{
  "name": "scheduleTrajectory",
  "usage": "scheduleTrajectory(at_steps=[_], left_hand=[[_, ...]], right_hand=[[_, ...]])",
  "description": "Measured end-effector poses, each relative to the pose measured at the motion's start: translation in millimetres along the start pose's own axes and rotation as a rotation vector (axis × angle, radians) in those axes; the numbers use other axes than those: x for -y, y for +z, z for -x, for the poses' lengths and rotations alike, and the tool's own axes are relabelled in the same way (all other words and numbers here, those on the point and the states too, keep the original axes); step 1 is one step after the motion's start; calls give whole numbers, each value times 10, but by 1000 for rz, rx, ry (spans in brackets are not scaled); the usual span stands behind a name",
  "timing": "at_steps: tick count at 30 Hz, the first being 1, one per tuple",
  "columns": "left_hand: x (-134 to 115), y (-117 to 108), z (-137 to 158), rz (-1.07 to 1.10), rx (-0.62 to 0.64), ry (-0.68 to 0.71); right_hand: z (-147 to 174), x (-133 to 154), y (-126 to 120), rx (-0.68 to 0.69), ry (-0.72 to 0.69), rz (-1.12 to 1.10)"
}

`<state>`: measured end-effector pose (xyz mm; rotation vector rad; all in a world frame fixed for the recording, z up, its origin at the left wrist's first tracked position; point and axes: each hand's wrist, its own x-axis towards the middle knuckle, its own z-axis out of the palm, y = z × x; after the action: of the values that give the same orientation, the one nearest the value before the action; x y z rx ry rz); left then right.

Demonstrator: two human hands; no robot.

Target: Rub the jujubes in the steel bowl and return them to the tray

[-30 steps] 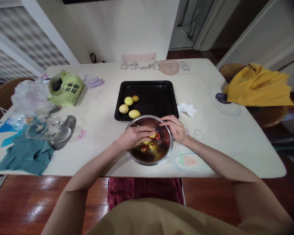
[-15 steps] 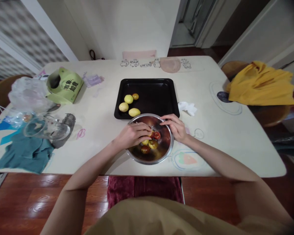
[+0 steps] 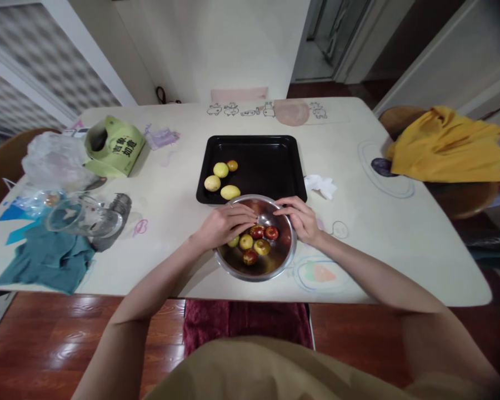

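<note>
A shiny metal bowl (image 3: 255, 273) stands at the table's near edge. Inside it lie several small fruits that look like jujubes: a red one (image 3: 271, 233), a yellowish one (image 3: 261, 247), a brown-red one (image 3: 250, 256) and others. My left hand (image 3: 225, 225) reaches over the bowl's left rim, fingers stretched out above the fruit; a greenish fruit (image 3: 233, 241) shows below it. On the right, my right hand (image 3: 300, 219) grips the bowl's rim with its fingers bent over the edge. Behind the bowl, a black tray (image 3: 270, 166) carries several yellow fruits (image 3: 230, 192) on its left side.
A crumpled white tissue (image 3: 320, 186) lies right of the tray. Leftward on the table (image 3: 170, 194) are a green carton (image 3: 123, 150), a clear plastic bag (image 3: 56, 158), a glass jug (image 3: 83, 218) and a teal cloth (image 3: 45, 258). Yellow fabric (image 3: 445, 147) drapes over a chair at right.
My left hand has drawn back leftward from the fruits, uncovering more of them in the bowl. My right hand stays at the rim. The whole view has shifted slightly.
</note>
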<state>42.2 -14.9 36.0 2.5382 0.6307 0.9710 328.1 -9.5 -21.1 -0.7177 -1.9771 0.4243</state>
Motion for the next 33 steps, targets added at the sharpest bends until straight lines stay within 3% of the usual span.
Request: scheduleTrajectory(at_steps=[7,13,18,24,28,33], left_hand=[[15,-124,133,106,-195,-134],[33,-53,198,260,-215,-141],[51,-9,207,306,-235,-108],[61,23,232,310,-256,-99],[70,27,229,295,-252,-74],[71,24,228,276,-219,-65]], right_hand=[[4,14,-11,-14,-24,1],[-267,-4,-28,-14,18,71],[-866,-225,124,137,104,159],[-1479,-662,576,347,125,259],[-1643,-810,792,458,108,272],[-1604,-774,767,501,100,323]])
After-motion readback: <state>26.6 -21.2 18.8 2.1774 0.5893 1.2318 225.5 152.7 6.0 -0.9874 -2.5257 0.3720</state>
